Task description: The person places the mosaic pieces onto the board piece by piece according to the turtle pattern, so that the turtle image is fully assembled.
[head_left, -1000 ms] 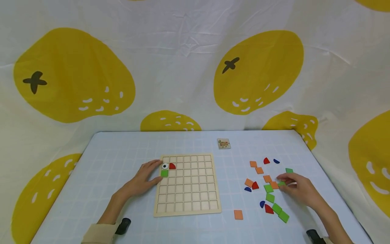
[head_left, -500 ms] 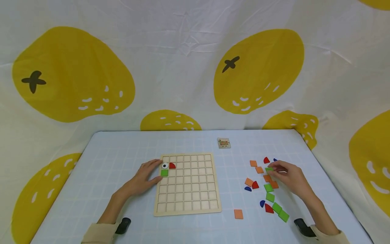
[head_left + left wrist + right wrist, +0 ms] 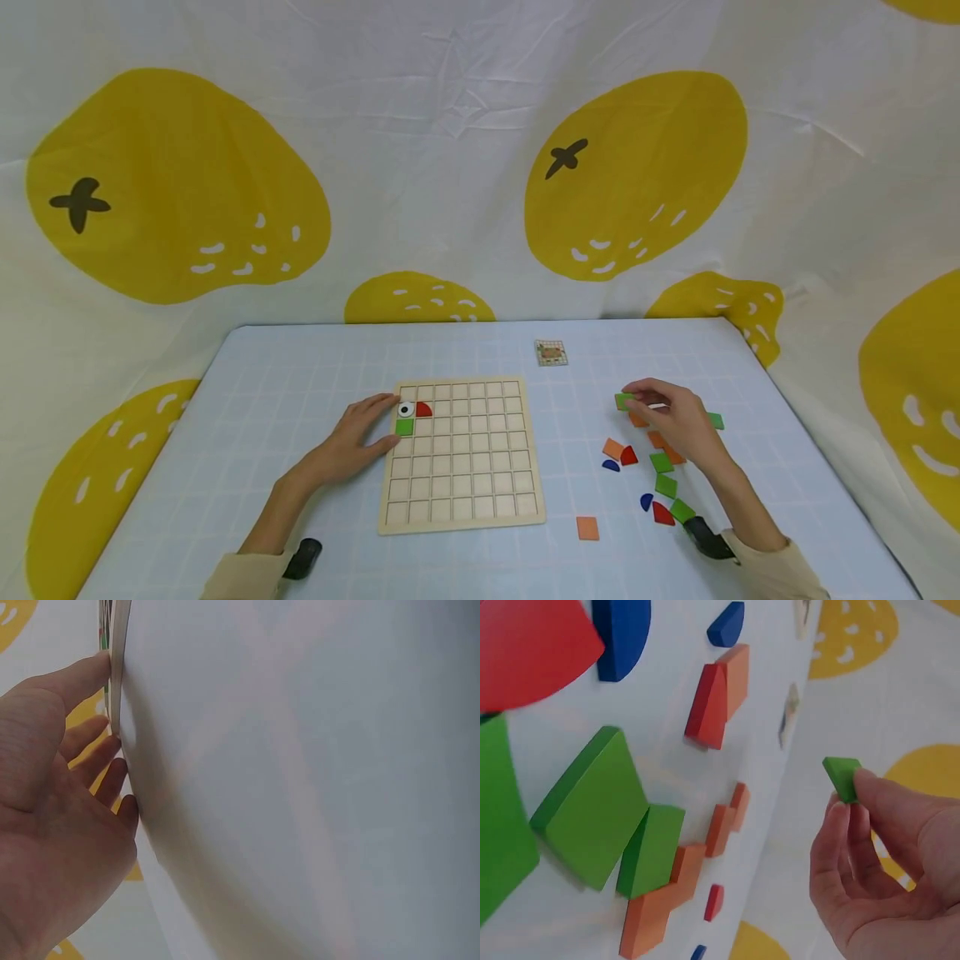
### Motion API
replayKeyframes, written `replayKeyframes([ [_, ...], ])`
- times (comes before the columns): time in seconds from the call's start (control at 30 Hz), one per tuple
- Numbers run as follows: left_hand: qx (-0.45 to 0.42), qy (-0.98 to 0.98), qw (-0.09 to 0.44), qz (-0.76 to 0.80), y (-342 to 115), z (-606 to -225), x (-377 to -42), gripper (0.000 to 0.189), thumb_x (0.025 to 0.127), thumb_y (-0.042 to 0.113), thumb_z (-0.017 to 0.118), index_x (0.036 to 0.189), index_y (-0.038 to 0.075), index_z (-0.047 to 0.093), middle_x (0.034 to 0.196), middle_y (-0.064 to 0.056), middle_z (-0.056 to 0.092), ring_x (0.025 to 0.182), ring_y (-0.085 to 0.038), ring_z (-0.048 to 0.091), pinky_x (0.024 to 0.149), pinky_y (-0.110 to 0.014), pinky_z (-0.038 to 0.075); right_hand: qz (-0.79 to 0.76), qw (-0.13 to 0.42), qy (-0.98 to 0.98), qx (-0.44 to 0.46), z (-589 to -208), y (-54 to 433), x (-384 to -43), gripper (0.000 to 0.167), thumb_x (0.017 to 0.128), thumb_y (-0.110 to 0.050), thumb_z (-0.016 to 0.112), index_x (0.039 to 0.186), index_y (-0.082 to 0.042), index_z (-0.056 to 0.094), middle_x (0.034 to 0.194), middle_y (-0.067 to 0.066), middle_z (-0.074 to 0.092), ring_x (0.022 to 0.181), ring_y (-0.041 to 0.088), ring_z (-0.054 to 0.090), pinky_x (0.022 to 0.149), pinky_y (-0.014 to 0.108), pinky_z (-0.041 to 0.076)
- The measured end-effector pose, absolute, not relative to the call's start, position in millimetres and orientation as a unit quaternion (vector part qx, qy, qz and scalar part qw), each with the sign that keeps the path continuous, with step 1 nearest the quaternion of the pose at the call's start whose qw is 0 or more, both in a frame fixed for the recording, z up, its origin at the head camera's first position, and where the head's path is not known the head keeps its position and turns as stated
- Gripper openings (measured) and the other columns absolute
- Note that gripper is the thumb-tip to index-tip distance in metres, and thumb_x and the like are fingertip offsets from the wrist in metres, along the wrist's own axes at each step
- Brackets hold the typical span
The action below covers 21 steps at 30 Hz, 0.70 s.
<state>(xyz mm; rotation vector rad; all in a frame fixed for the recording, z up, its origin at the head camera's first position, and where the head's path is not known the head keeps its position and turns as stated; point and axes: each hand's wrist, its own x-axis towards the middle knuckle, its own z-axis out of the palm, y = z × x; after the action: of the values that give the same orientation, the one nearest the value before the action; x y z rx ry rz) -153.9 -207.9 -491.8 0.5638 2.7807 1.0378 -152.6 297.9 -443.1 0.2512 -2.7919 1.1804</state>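
Patterned backdrop (image 3: pixel 420 208), white with large yellow fruit shapes, behind a pale blue table (image 3: pixel 300 367) ruled with faint lines. Right hand (image 3: pixel 675 417): thumb and fingertips pinch a small green tile (image 3: pixel 841 778), raised off the table over the far part of the scattered pieces. Left hand (image 3: pixel 352 442): thumb and fingers spread wide, tips touching the left edge of a wooden board (image 3: pixel 463 485). The held piece is judged light, stiff and sturdy; its flat faces may prove slippery, so a pinch across opposite edges should be surest. Compartments of the board, counted from its far left corner: second row, an eye tile (image 3: pixel 406 409) in the first cell and a red quarter-round (image 3: pixel 423 409) in the second; third row, first cell, a green square (image 3: pixel 404 427). Loose on the table to the right: orange squares (image 3: pixel 587 528), blue half-rounds (image 3: pixel 611 466), more red and green pieces. Beyond the board's far right corner: a small printed card (image 3: pixel 551 352).
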Motion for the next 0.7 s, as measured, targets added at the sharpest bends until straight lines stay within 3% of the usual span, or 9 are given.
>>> replayKeyframes([
  [0.4,0.194,0.918,0.057,0.342,-208.3,-495.9,-155.9,0.065,0.101,0.028,0.069,0.156,0.007,0.042,0.160,-0.019,0.037,0.146,-0.043,0.029,0.114,-0.067,0.029,0.400,0.030,-0.913,0.075,-447.1,260.7,-166.3,0.024,0.097,-0.019,0.075,0.118,-0.008,0.073,0.105,0.006,0.071,0.097,0.026,0.067,0.083,0.017,0.052],
  [0.7,0.198,0.918,0.050,0.340,-208.2,-493.0,-154.7,0.064,0.101,0.029,0.068,0.156,0.006,0.043,0.160,-0.020,0.038,0.145,-0.044,0.030,0.114,-0.067,0.030,0.426,0.023,-0.901,0.084,-450.4,227.6,-175.0,0.022,0.096,-0.018,0.075,0.115,-0.008,0.074,0.103,0.005,0.071,0.096,0.025,0.068,0.082,0.026,0.056],
])
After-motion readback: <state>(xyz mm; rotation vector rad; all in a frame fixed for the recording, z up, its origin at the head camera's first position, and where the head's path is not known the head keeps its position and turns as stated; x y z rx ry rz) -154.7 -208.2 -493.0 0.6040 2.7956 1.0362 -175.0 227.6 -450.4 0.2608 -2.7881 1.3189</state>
